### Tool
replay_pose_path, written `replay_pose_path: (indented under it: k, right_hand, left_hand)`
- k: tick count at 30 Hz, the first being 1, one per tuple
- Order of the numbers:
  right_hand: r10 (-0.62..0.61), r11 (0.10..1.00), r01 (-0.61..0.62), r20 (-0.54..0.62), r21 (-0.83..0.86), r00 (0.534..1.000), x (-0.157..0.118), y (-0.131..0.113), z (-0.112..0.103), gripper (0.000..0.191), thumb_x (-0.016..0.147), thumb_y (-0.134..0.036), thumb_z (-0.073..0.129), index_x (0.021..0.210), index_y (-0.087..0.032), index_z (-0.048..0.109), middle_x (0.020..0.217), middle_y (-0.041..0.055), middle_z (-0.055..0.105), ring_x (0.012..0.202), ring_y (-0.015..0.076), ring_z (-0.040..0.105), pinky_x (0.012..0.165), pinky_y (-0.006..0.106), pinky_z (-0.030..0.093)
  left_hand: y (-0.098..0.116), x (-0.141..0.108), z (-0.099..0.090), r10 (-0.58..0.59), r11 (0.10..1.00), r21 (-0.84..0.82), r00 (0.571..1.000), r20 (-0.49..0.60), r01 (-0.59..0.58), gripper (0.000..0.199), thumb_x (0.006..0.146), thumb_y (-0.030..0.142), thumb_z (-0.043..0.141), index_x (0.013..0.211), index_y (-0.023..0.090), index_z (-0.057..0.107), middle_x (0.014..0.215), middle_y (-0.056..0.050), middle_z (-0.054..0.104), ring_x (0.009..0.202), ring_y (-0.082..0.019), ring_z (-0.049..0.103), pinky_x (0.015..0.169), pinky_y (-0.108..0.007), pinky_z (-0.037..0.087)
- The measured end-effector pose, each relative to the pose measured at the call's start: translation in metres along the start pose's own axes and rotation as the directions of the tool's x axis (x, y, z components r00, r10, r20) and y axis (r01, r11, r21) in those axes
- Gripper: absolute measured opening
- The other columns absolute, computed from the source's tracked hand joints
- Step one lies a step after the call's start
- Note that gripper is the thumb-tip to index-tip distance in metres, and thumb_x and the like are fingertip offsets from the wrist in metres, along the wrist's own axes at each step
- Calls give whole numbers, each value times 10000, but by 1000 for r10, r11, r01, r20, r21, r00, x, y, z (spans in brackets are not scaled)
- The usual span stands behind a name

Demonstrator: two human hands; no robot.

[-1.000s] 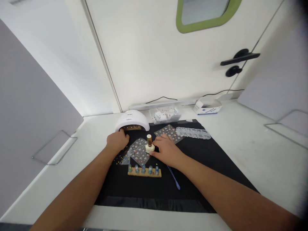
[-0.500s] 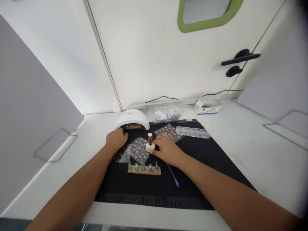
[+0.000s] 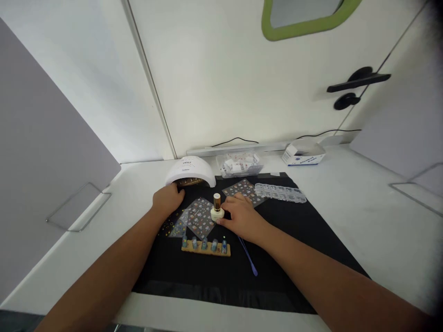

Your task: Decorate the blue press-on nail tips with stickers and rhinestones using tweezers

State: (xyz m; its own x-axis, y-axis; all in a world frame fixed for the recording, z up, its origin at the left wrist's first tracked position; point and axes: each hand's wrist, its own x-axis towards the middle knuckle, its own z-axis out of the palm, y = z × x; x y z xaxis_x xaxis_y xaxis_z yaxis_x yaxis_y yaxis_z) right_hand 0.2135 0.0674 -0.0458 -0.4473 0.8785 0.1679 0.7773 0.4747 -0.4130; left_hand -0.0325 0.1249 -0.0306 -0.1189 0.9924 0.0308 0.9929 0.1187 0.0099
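Observation:
My left hand (image 3: 168,199) rests at the front left edge of the white nail lamp (image 3: 191,170), its fingers curled and partly hidden at the lamp's opening. My right hand (image 3: 242,217) has its fingertips at the right side of an upright cream nail polish bottle (image 3: 217,213) with a gold and white cap. Nearer to me lies a tan strip (image 3: 206,250) bearing several blue decorated nail tips. A sticker sheet (image 3: 200,216) lies left of the bottle, another (image 3: 244,190) behind my right hand. A purple stick (image 3: 249,260) lies below that hand.
On the black mat (image 3: 214,286), a clear divided case (image 3: 280,192) lies at the right. Behind it stand a clear box (image 3: 238,165) of small packets and an open white carton (image 3: 303,159). Yellow-dotted film (image 3: 169,223) is beside my left wrist.
The camera view has shifted slightly. Both hands keep nearly the same places, the left at the lamp and the right at the bottle. The lamp's inside looks darker.

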Motion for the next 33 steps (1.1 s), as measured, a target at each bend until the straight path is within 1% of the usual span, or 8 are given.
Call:
replay_pose_path:
  k: [12,14,19,23,27,29,31,33]
  right_hand:
    - [5,1000,-4,15,-24,1000,1,-3,-2,239,812,-415,673,868,-188,722,923,70,647,956,269,487,840,393,346]
    - [3,1000,-2,12,-29,1000,1,-2,-1,245,812,-415,672,882,-186,725,925,71,647,961,269,489,842,390,344]
    - [-6,999,6,3,-35,1000,1,-1,1,228,806,-407,683,879,-196,729,934,67,654,981,274,495,848,386,337]
    - [-18,999,17,-4,-30,1000,1,0,2,218,793,-409,702,872,-207,727,939,58,661,986,271,503,845,382,334]
    - [-32,999,32,-9,-31,999,1,1,1,221,797,-412,694,852,-201,730,919,66,659,967,269,502,832,378,334]
    - [-33,999,33,-9,-29,999,1,1,1,217,801,-409,691,845,-201,729,907,66,658,963,269,501,826,378,332]
    - [-31,999,31,-7,-23,1000,0,2,1,215,801,-408,693,855,-203,729,918,63,660,969,269,498,827,380,330]
    - [-28,999,28,-5,-20,1000,0,2,1,217,805,-407,691,875,-205,730,944,62,664,983,272,494,838,385,327]
  left_hand:
    - [-4,-2,8,14,998,-62,999,-50,-17,452,933,530,431,1188,204,612,1022,-95,727,980,-281,680,810,-353,517]
    - [-5,-1,8,24,997,-78,999,-30,-26,431,937,523,466,1156,190,630,1026,-93,713,984,-266,670,836,-371,523]
    - [-6,-1,5,44,992,-121,998,46,-38,339,941,354,570,1209,147,573,1201,-99,606,1034,-212,621,885,-429,545]
    - [-11,-7,-2,48,985,-167,994,100,-31,343,938,346,576,1219,149,569,1214,-100,600,1046,-221,618,882,-428,547]
    - [-32,-20,-8,71,969,-242,990,122,-40,327,935,360,578,1175,138,590,1157,-88,624,994,-207,631,851,-405,553]
    - [-50,-30,-8,60,959,-283,993,105,-28,314,913,390,594,1082,129,633,972,-51,662,854,-178,641,771,-348,541]
    - [-72,-44,-8,22,948,-320,997,72,2,306,856,419,612,989,151,679,751,-5,635,721,-170,618,653,-276,475]
    - [-94,-61,-7,-15,936,-351,999,38,27,337,812,461,599,945,164,689,677,13,592,647,-160,580,571,-252,399]
